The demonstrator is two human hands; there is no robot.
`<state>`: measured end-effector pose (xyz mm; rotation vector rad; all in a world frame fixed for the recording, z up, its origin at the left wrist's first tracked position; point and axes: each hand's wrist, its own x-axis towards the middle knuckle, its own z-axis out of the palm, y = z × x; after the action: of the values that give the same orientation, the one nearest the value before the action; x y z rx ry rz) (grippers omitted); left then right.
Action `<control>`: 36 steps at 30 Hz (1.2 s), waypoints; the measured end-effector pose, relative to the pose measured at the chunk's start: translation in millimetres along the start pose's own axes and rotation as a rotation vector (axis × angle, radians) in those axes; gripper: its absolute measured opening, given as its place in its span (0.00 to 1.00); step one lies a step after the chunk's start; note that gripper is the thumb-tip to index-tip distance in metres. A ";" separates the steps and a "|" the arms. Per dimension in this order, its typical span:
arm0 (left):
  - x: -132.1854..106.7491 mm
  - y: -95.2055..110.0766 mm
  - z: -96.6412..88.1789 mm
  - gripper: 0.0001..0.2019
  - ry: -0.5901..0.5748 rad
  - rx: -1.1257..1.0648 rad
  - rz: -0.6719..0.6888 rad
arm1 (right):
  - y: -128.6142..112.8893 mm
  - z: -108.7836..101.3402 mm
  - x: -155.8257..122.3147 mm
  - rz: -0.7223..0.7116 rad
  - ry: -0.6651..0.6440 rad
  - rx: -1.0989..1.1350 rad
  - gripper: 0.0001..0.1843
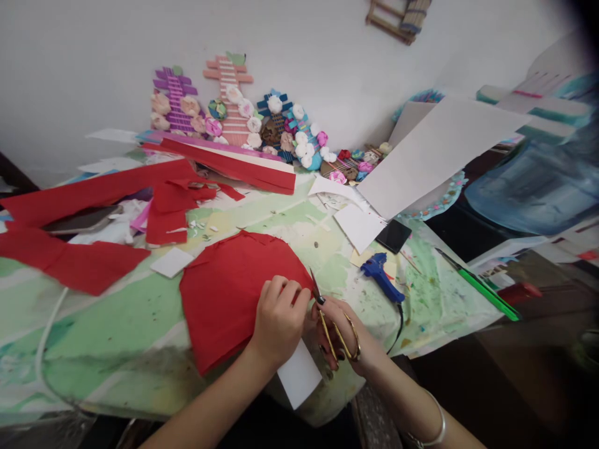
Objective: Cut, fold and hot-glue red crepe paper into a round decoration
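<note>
Red piece (pixel 238 284), lower centre of frame: left hand (pixel 282 315) grasps its right edge; right hand (pixel 341 313) grips gold scissors (pixel 327 330), blade tips close by the left fingers. Risks: slack hold could let a cut wander inward; careless closing could nick a finger.

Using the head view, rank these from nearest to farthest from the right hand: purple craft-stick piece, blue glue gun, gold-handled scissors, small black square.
From the right hand:
1. Gold-handled scissors: in its grip.
2. Blue glue gun: just beyond, to its right.
3. Small black square: behind the glue gun.
4. Purple craft-stick piece: far left, by the wall.
</note>
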<state>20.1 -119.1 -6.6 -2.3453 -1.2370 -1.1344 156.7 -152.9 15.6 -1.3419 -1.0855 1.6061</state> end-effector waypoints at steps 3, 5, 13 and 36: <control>-1.3 -0.1 -0.1 0.09 0.009 -0.002 0.005 | 3.0 -0.4 -0.3 -0.006 0.012 -0.015 0.22; -2.0 -0.3 -0.1 0.09 0.013 0.000 0.010 | 4.6 -1.2 -0.4 -0.006 0.032 -0.024 0.22; -3.3 -1.4 1.6 0.09 0.084 -0.049 0.055 | -3.3 -1.3 -7.3 0.028 0.035 -0.016 0.26; -4.0 -1.9 2.5 0.08 0.083 -0.093 0.058 | 2.1 -1.1 -6.8 0.057 0.046 -0.011 0.25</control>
<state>18.6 -119.0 -11.4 -2.3584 -1.1031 -1.2817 158.8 -159.8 15.8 -1.4223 -1.0387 1.6043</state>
